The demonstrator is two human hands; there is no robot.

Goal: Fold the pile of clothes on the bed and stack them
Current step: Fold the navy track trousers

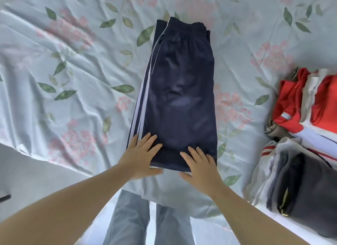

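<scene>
A: So why are both palms on the near hem of the shorts (178, 91)?

B: Probably to pin it square before folding it away. The left hand (140, 154) and right hand (200, 165) lie flat, fingers straight, gripping nothing. The shorts lie lengthwise in the middle of the bed (73, 62). The stack (306, 186) sits well to the right.

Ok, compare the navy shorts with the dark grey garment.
The navy shorts lie long and flat in the middle; the dark grey garment sits folded small at the right. The navy shorts have white stripes; the dark grey garment, yellow trim. Left hand and right hand rest on the navy shorts; none touches the dark grey garment. Both are dark.
</scene>
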